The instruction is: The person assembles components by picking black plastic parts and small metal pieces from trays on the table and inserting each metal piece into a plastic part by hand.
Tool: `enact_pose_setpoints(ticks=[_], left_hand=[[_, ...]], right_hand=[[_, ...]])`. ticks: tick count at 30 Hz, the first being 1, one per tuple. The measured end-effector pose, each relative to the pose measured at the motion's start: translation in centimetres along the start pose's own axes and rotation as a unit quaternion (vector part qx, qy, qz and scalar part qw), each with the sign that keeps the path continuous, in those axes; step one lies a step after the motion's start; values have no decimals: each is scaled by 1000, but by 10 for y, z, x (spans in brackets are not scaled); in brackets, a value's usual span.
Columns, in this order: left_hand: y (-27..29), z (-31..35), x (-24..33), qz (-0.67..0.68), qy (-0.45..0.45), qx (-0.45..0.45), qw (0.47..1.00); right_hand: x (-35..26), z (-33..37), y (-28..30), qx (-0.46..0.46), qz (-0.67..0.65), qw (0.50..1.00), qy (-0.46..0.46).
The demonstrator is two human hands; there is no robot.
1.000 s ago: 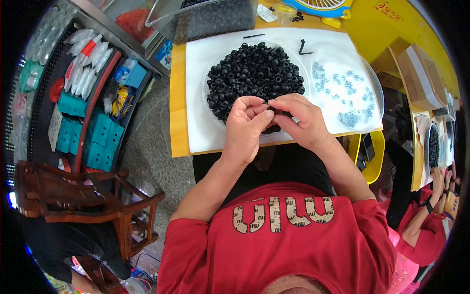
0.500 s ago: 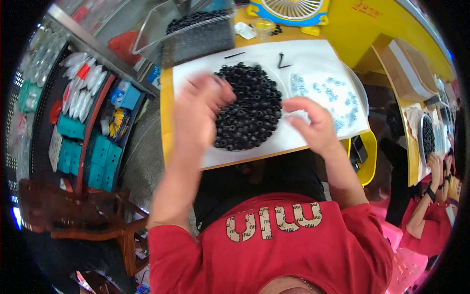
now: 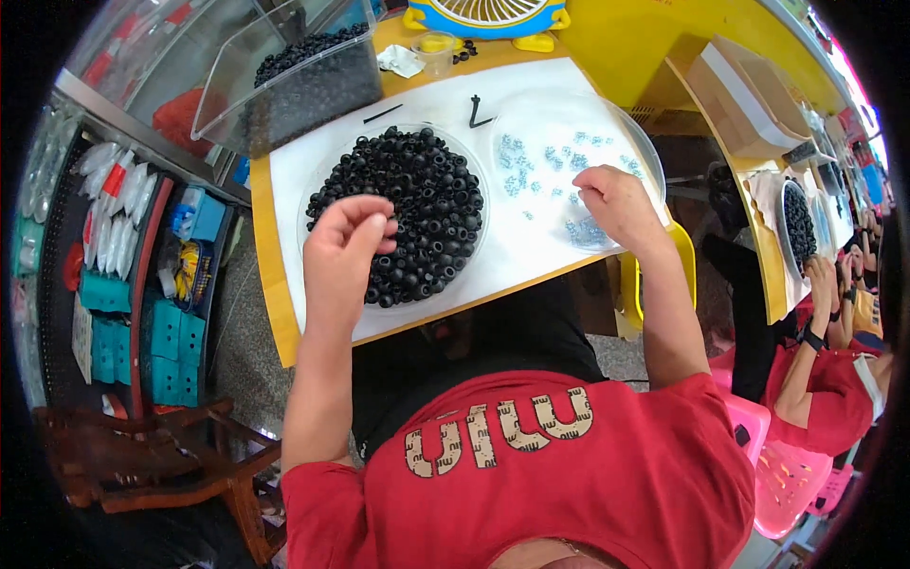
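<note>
A heap of small black rings point(image 3: 427, 190) lies in a round clear tray point(image 3: 486, 204) on a white sheet point(image 3: 284, 204). My left hand point(image 3: 343, 248) hovers at the heap's lower left edge, its fingers curled in and the thumb close to them. Whether a ring is between those fingertips cannot be made out. To the right, a second round clear tray point(image 3: 654, 156) bears scattered clusters of tiny pale blue pieces point(image 3: 517, 161). My right hand point(image 3: 623, 211) is over this tray, thumb and fingers drawn together in a pinch. Its fingertips are near the pieces; what they hold is too small to tell.
Behind the heap stands a clear bin point(image 3: 318, 104) of black rings. A thin black strip point(image 3: 382, 114), a bent black piece point(image 3: 479, 112), a clear cup point(image 3: 436, 59) and a blue fan point(image 3: 488, 17) sit farther back. Another person point(image 3: 820, 394) works at the right.
My left hand has come down from the heap's upper left toward its lower left. My right hand has left the heap's right edge for the pale blue pieces, its fingers closing together. The view has turned.
</note>
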State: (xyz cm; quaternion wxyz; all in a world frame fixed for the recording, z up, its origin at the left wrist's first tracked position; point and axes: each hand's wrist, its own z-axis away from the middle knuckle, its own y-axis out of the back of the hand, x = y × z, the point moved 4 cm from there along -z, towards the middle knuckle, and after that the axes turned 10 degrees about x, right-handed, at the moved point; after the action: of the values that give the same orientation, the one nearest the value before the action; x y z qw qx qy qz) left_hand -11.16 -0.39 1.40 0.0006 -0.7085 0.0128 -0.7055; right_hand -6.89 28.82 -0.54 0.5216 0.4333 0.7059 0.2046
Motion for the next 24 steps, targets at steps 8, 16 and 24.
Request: enact_pose_setpoints(ticks=[8, 16, 24], left_hand=[[23, 24, -21, -14, 16, 47, 999], [21, 30, -35, -43, -8, 61, 997], [19, 32, -35, -61, -32, 55, 996]], right_hand=[[-2, -25, -32, -43, 57, 997, 24], [-8, -46, -51, -108, 172, 979, 24], [-5, -18, -32, -123, 150, 979, 59]])
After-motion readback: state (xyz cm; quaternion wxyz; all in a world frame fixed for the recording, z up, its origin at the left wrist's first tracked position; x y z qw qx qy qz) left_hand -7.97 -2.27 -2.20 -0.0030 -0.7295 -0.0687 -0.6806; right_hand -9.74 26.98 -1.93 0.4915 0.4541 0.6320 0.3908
